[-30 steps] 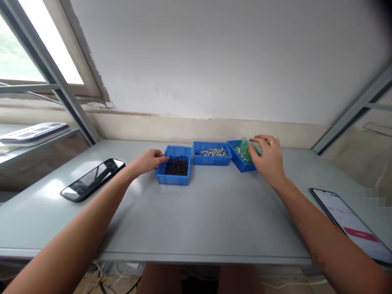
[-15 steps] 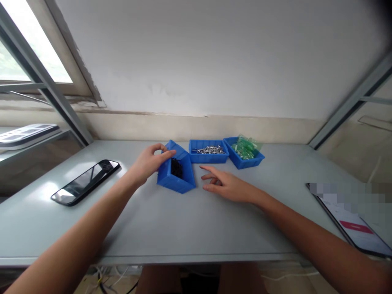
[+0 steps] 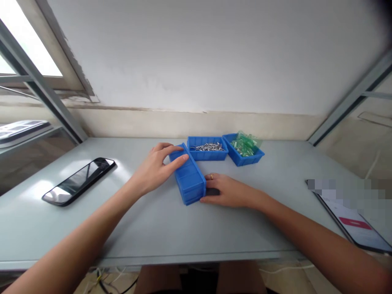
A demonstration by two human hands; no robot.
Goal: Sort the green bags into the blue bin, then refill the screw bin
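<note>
My left hand (image 3: 156,167) is closed on a blue plastic bin (image 3: 191,179), with the thumb over its upturned side and the fingers at its far end. The bin lies tipped over to the right, its opening facing my right hand (image 3: 228,190), so its inside is hidden. A dark black mass (image 3: 212,191) shows between the thumb and fingers of my right hand, which curl around it at the bin's mouth; the fingertips are hidden behind the rim. Single black pieces cannot be made out.
Behind stand a blue bin (image 3: 208,155) of thin metal pieces (image 3: 210,146) and another blue bin (image 3: 249,160) holding green clear plastic packets (image 3: 245,143). A black phone (image 3: 79,181) lies on the left of the grey table (image 3: 147,232); a lit tablet-like screen (image 3: 352,220) lies right.
My left hand has tipped the bin over to the right, turning its opening away from view. My right hand has come up to the bin's mouth, and black material now shows in its grasp.
</note>
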